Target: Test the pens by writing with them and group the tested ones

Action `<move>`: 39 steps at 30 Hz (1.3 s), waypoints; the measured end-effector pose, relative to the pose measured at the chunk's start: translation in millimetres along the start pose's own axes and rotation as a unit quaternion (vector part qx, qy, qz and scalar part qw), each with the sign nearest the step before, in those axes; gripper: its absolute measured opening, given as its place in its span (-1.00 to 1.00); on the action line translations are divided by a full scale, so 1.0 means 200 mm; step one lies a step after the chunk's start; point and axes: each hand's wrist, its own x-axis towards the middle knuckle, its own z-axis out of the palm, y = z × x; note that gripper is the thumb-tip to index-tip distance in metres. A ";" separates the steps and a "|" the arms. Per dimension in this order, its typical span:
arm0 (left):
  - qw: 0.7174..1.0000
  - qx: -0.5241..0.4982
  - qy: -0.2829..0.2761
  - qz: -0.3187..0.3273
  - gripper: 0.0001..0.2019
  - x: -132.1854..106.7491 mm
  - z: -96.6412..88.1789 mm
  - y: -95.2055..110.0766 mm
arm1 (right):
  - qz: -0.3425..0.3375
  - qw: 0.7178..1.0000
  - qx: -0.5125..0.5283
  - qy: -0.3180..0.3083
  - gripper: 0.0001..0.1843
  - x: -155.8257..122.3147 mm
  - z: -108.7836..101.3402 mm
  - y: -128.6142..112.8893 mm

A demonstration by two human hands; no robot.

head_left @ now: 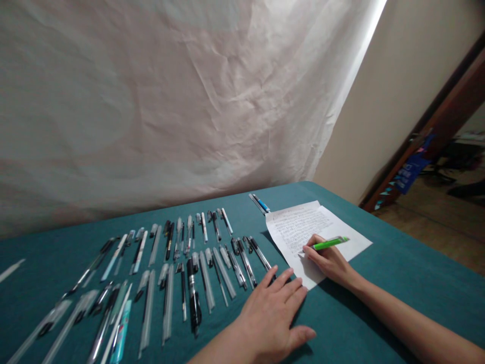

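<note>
My right hand point(326, 259) is closed around a bright green pen point(330, 243), its tip down against a white sheet of paper point(348, 237). Lines of handwriting cover the upper part of the sheet, and the words near the tip are too small to read. Fingers spread, my left hand point(276, 311) lies flat with its fingertips at the sheet's lower left edge. Close to those fingertips is a clear and black pen point(261, 252). A blue pen point(261, 202) rests beyond the paper's upper left corner.
Several pens, caps and clear barrels lie in two rough rows on the green tablecloth point(409, 263), among them a thick black pen point(194, 298) and a turquoise pen point(122, 331). A pale sheet point(170, 101) hangs behind the table. A doorway stands at the right.
</note>
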 end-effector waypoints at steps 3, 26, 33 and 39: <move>1.000 -0.011 0.002 -0.002 -0.39 0.00 -0.01 0.00 | 0.027 0.999 0.020 0.011 -0.74 0.00 -0.01 0.00; 0.954 -0.097 0.283 0.019 -0.59 -0.04 0.06 -0.07 | -0.390 0.834 -0.391 -0.003 -0.81 0.13 0.20 -0.46; 0.952 -0.091 0.291 0.007 -0.66 -0.04 0.05 -0.07 | -0.392 0.830 -0.397 -0.006 -0.81 0.16 0.22 -0.47; 0.948 -0.138 0.286 -0.017 -0.63 -0.06 0.03 -0.06 | -0.348 0.895 -0.278 -0.020 -0.67 0.18 0.24 -0.44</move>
